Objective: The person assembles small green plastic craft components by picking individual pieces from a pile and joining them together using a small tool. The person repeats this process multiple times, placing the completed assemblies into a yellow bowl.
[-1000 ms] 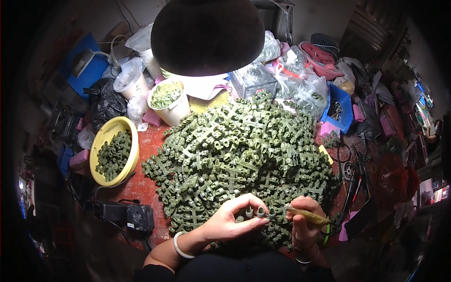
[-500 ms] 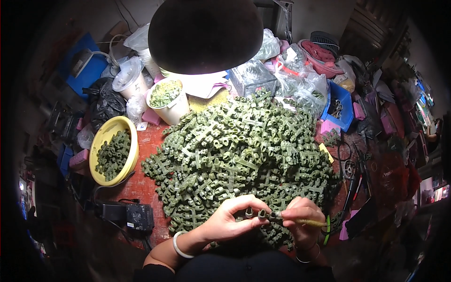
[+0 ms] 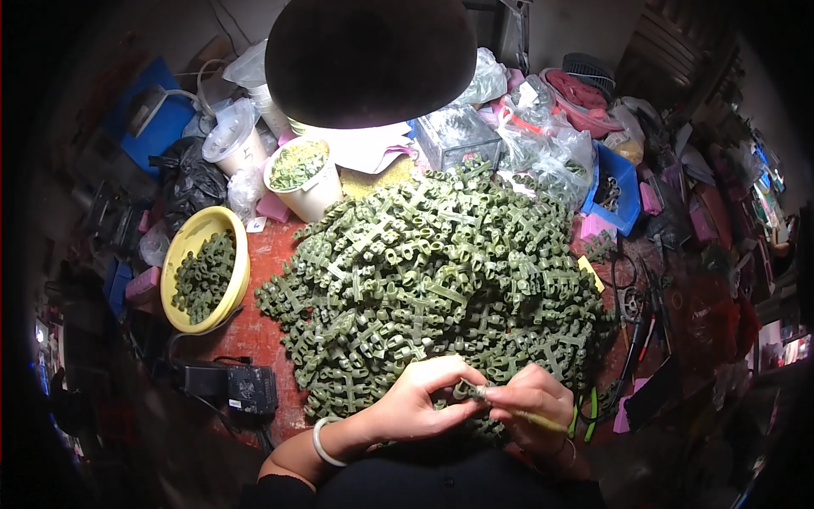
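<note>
Close to the near edge of a big heap of green moulded pieces (image 3: 424, 280), my left hand (image 3: 424, 397) pinches one small green ring-shaped piece (image 3: 463, 391) between thumb and fingers. My right hand (image 3: 536, 407) touches the same piece from the right with its fingertips. A slim yellow-handled tool (image 3: 543, 421) lies in the right hand's grip, its handle pointing back to the right. What the tool's tip does is hidden by the fingers. Many pieces in the heap are joined in cross-shaped clusters with small loops.
A yellow basin (image 3: 242, 280) with darker green pieces stands left, a black adapter box (image 3: 253, 390) in front of it. Behind the heap are a white bucket (image 3: 318, 199), a clear box (image 3: 458, 140) and plastic bags. Blue bin (image 3: 623, 204), cables and pliers (image 3: 591, 416) lie right.
My right hand has moved left, nearer the left hand. The green piece, whose loops showed between the hands, has turned and is now mostly covered by fingers.
</note>
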`<state>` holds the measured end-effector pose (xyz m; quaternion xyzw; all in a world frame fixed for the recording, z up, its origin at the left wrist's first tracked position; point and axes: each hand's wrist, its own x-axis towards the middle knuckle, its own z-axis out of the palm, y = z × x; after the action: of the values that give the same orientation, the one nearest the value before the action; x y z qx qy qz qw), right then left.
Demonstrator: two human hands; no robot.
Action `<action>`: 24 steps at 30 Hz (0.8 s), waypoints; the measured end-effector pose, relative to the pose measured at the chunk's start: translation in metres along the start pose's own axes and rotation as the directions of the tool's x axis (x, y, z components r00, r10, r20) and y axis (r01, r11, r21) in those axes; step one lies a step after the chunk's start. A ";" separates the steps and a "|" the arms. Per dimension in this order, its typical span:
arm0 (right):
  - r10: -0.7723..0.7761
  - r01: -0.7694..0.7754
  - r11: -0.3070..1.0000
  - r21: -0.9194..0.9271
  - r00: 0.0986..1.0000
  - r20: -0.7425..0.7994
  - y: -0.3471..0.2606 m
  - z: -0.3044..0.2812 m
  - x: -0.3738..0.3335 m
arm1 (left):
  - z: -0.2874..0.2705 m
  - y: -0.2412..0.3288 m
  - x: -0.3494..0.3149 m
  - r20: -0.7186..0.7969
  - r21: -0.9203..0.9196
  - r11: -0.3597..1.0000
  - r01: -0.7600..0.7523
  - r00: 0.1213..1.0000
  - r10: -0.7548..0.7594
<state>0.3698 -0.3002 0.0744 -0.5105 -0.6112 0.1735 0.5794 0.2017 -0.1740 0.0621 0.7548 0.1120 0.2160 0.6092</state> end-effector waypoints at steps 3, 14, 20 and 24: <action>-0.012 0.012 1.000 0.012 1.000 -0.013 0.001 -0.001 -0.001 | 0.000 0.008 0.002 -0.015 0.050 0.999 0.018 1.000 -0.018; -0.103 0.104 0.994 0.018 0.994 -0.034 -0.001 -0.001 0.000 | 0.005 0.013 -0.001 -0.041 0.264 0.964 -0.029 0.998 0.041; -0.075 0.072 0.994 -0.086 0.996 -0.038 0.001 -0.002 -0.003 | 0.006 0.013 0.000 -0.046 0.338 0.940 -0.040 0.997 0.059; -0.026 0.026 0.997 -0.072 1.000 0.006 -0.004 0.000 0.001 | 0.006 0.012 -0.001 -0.046 0.354 0.934 -0.050 0.996 0.070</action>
<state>0.3684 -0.3013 0.0780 -0.5227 -0.6250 0.1450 0.5613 0.2028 -0.1823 0.0726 0.8482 0.1436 0.2328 0.4536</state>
